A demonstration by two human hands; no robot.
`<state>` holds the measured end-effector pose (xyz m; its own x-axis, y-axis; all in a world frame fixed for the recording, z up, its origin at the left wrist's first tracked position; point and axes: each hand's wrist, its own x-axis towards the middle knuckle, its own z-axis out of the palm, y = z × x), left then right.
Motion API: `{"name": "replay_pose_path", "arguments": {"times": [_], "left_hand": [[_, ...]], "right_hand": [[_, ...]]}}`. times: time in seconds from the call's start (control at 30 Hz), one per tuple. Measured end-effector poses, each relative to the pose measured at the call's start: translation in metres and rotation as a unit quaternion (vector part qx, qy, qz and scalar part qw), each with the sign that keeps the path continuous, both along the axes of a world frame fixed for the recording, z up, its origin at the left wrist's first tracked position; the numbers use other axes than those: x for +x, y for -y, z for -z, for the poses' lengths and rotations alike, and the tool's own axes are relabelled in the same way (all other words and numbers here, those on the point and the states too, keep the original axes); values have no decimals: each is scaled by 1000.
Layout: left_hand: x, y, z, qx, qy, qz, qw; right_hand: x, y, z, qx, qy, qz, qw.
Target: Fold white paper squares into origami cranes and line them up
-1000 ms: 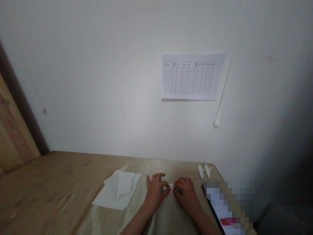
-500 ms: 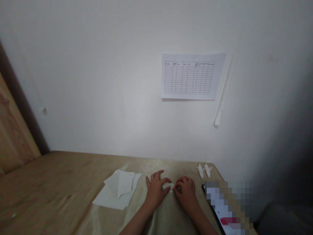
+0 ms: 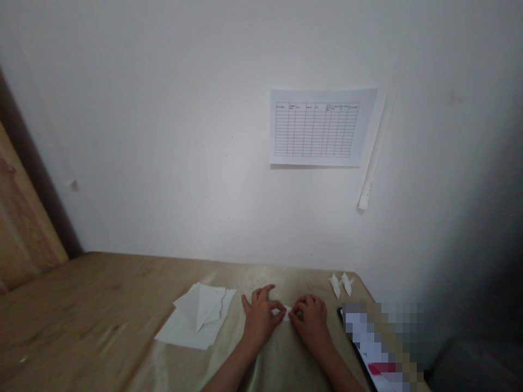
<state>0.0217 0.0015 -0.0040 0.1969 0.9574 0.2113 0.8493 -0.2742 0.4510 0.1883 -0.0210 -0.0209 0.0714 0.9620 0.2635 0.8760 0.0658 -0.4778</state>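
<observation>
A small piece of folded white paper [image 3: 287, 313] lies low on the table between my two hands, mostly covered by fingers. My left hand [image 3: 260, 314] pinches its left side with thumb and index finger, while the other fingers stretch away from it. On the opposite side, my right hand [image 3: 309, 316] is closed, with its thumb and index fingertips on the paper's right edge. To the left lies a loose stack of white paper sheets [image 3: 183, 329], topped by a folded triangular piece [image 3: 209, 305]. Two small folded paper figures [image 3: 341, 285] rest near the table's back right corner.
The table [image 3: 102, 310] has a brown, slightly wrinkled cover and stands against a white wall [image 3: 163, 136]. A dark-edged device [image 3: 363, 348], partly pixelated, lies along the right edge. A printed grid sheet [image 3: 316, 130] hangs on the wall. Wooden boards [image 3: 24, 218] stand at left.
My left thumb and index fingertip have come together on the paper, where a gap showed between them before. My right hand has barely shifted.
</observation>
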Motion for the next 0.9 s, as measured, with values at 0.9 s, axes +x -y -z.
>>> {"name": "replay_pose_path", "arguments": {"times": [0.9], "left_hand": [[0,-2,5,-23,1,1,1000]], "right_hand": [[-5,0,6,18,-28,24,999]]}}
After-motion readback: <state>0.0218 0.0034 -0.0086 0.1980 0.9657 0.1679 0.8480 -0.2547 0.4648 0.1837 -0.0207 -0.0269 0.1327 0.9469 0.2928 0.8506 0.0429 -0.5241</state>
